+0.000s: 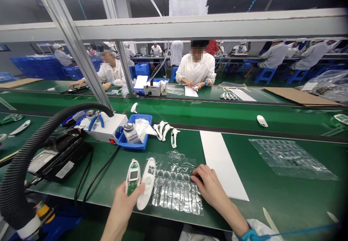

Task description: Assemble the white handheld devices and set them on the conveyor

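My left hand (126,199) is closed around two parts of a white handheld device. One is a housing half with a green circuit board (133,186) and a small grey screen. The other is a smooth white cover (147,183) with a window and a round button area, held beside it under my thumb. To their right, a clear plastic sheet (176,190) with rows of small square windows lies on the bench. My right hand (208,183) rests at this sheet's right edge, thumb and fingertips bent together on the plastic.
A blue tray (133,146) holds a bottle and white tissue, with several white device parts (163,130) nearby. White paper (224,165) and another clear sheet (292,157) lie right. A black hose (16,168) arches left. Across the green conveyor (217,114), people work.
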The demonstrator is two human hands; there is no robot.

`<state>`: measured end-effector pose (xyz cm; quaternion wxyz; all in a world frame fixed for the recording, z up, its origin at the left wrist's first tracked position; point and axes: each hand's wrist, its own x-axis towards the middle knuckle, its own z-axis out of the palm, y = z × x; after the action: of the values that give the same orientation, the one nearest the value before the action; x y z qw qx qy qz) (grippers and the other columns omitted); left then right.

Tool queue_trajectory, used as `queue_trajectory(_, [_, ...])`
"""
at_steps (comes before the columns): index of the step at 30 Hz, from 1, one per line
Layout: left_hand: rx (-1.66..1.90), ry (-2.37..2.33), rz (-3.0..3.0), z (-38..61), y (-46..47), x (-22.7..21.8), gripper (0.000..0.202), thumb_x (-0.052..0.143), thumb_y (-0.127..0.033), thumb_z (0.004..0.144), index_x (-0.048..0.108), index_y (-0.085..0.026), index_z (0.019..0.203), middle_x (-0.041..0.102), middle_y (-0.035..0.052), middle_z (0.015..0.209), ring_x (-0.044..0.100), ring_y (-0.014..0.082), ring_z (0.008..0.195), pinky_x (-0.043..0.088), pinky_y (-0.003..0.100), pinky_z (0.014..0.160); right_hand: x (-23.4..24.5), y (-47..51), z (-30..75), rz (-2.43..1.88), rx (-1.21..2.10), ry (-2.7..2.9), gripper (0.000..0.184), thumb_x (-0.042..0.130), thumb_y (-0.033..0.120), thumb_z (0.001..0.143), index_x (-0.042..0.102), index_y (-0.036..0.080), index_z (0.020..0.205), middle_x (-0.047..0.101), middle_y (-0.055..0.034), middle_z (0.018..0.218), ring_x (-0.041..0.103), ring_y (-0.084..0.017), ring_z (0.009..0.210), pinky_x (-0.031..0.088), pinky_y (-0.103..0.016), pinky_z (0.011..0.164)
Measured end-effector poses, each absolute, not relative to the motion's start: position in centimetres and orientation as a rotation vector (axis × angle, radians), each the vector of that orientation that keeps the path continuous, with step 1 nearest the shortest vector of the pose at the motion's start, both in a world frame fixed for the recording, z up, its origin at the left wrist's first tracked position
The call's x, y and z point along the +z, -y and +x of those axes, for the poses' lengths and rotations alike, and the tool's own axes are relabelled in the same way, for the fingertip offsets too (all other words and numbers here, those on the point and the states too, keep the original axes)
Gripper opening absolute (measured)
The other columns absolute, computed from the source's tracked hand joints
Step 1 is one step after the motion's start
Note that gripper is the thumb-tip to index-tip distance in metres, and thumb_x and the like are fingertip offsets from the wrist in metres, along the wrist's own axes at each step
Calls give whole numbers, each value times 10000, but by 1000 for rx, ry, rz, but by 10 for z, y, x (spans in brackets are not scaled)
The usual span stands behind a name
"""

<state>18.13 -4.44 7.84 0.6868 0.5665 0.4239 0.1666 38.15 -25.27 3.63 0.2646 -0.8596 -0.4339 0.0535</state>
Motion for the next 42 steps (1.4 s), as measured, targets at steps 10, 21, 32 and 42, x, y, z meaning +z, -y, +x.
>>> queue_trajectory(10, [344,-797,1413,238,95,50,205,682,-324,660,686,-145,759,615,4,628,529,168,606,394,267,584,31,257,373,-2228,137,1075,146,449,195,948,503,209,813,557,-27,827,524,-220,801,373,-379,742])
queue_trajectory(21, [352,-946,1444,216,122,54,325,614,-409,703,668,-124,848,682,64,708,568,216,665,437,313,631,62,259,357,-1883,155,727,229,509,374,934,542,222,766,550,-10,746,503,-188,704,409,-302,664])
queue_trajectory(32, [522,-984,1632,205,135,65,167,609,-352,711,658,-193,726,633,27,637,545,193,613,433,284,615,77,225,325,-1984,268,943,240,464,321,956,523,225,745,559,-4,754,505,-186,726,381,-316,734])
queue_trajectory(42, [537,-967,1600,197,140,59,225,583,-347,719,689,-175,819,685,62,697,577,212,632,467,305,659,66,225,312,-1842,410,750,209,538,411,909,447,235,841,485,22,747,477,-152,638,415,-261,603])
